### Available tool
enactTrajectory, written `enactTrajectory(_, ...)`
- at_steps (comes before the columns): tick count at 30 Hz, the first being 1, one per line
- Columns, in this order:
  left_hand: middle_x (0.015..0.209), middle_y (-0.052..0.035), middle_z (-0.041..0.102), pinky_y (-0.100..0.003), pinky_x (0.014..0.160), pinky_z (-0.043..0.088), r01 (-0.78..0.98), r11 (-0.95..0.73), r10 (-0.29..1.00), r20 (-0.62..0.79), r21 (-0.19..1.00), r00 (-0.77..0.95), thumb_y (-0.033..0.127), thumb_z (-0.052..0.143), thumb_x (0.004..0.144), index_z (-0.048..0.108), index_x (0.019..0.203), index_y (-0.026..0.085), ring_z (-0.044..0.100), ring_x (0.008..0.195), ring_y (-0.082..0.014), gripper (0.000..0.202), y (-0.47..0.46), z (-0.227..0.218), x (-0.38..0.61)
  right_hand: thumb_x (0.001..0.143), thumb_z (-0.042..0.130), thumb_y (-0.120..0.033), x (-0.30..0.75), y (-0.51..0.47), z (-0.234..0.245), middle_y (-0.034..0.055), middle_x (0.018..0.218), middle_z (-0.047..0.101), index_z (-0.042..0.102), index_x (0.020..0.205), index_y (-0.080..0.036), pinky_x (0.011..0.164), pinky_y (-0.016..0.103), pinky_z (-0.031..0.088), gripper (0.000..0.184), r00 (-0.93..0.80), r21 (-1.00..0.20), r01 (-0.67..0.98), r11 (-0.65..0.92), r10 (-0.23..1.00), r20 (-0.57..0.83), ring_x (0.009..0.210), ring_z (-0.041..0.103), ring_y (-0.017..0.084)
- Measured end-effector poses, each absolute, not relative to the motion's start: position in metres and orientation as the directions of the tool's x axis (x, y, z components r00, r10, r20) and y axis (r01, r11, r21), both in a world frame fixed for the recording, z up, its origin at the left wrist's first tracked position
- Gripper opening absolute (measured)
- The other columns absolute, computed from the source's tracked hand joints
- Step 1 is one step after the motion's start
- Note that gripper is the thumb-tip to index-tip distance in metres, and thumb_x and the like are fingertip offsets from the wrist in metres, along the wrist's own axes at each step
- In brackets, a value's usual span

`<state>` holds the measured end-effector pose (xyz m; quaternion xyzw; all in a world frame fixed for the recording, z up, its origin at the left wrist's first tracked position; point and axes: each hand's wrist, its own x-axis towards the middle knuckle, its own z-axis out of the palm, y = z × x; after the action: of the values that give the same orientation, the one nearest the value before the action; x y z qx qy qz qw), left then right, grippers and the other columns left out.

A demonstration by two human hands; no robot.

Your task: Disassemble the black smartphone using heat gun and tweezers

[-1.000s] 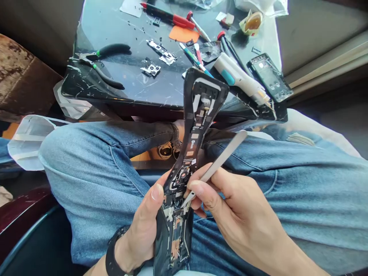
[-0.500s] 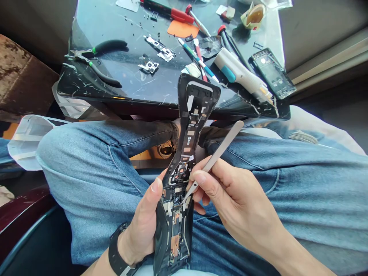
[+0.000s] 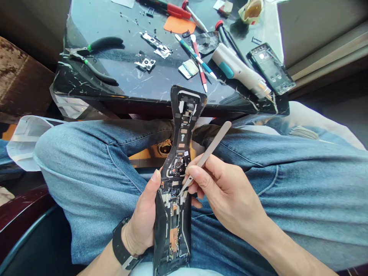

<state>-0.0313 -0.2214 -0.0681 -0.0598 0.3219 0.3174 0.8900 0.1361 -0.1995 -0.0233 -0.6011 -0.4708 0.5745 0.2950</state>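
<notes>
My left hand (image 3: 142, 218) grips the lower part of an opened smartphone chassis (image 3: 184, 134), thumb on its edge. The chassis stands upright, with its black inner face, circuit board and copper-coloured patches showing, though the wide lens stretches its shape. My right hand (image 3: 224, 191) pinches slim metal tweezers (image 3: 211, 147). Their tip rests on the board just below the round camera opening. The lower chassis hides part of my left palm.
Behind the chassis is a black marble table (image 3: 94, 90) holding pliers (image 3: 94, 53), small metal parts (image 3: 146, 63), a white-and-teal tool (image 3: 240, 69), a phone housing (image 3: 271, 68), and several screwdrivers. My jeans-covered legs lie below. A watch (image 3: 123, 245) circles my left wrist.
The chassis has swung from leaning right to more upright. The table has shifted higher in view. The tweezers tip has stayed close to the board.
</notes>
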Motion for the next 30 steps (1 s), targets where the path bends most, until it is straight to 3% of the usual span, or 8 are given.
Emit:
enactTrajectory(4,0.102,-0.0095,0.08,-0.05,0.107,0.055,-0.605,0.789,0.522,-0.634,0.107,0.57,0.069,0.067,0.092,0.08,0.104,0.019,0.072,0.115,-0.0353,0.053,-0.221,-0.068,-0.031,0.109,0.053,-0.047,0.138,-0.198,-0.023,0.0,0.072,0.061,0.061,0.089,-0.022,0.049,0.021,0.05,0.033,-0.136,-0.904,0.287,-0.318,0.92,-0.367,0.058,0.057,0.012)
enactTrajectory(9,0.089,-0.005,0.08,-0.049,0.106,0.057,-0.603,0.777,0.544,-0.674,0.181,0.5,0.067,0.077,0.085,0.08,0.096,0.02,0.076,0.106,-0.0321,0.048,-0.219,-0.063,-0.027,0.109,0.053,-0.049,0.138,-0.199,-0.024,-0.0009,0.071,0.062,0.06,0.089,-0.022,0.046,0.021,0.049,0.034,-0.147,-0.897,0.224,-0.38,0.897,-0.417,0.056,0.058,0.012)
enactTrajectory(13,0.084,-0.004,0.08,-0.048,0.105,0.057,-0.612,0.767,0.566,-0.654,0.195,0.501,0.066,0.075,0.087,0.079,0.091,0.021,0.077,0.102,-0.0304,0.045,-0.218,-0.06,-0.026,0.109,0.054,-0.049,0.138,-0.204,-0.025,-0.0015,0.07,0.06,0.061,0.09,-0.022,0.048,0.022,0.049,0.034,-0.135,-0.905,0.184,-0.385,0.902,-0.411,0.056,0.057,0.012)
enactTrajectory(23,0.09,-0.0062,0.08,-0.044,0.101,0.058,-0.614,0.786,0.516,-0.624,0.073,0.587,0.068,0.07,0.09,0.081,0.098,0.019,0.076,0.102,-0.0313,0.05,-0.221,-0.071,-0.031,0.109,0.055,-0.048,0.139,-0.205,-0.028,-0.0021,0.071,0.06,0.062,0.091,-0.021,0.048,0.021,0.05,0.033,-0.114,-0.906,0.198,-0.374,0.909,-0.4,0.057,0.058,0.011)
enactTrajectory(30,0.094,-0.008,0.079,-0.041,0.094,0.06,-0.593,0.805,0.5,-0.567,0.025,0.655,0.068,0.069,0.091,0.08,0.106,0.017,0.075,0.1,-0.0307,0.055,-0.221,-0.075,-0.031,0.105,0.059,-0.054,0.137,-0.206,-0.036,-0.0023,0.069,0.063,0.062,0.087,-0.022,0.042,0.021,0.052,0.037,-0.077,-0.864,0.092,-0.494,0.862,-0.501,0.051,0.057,0.011)
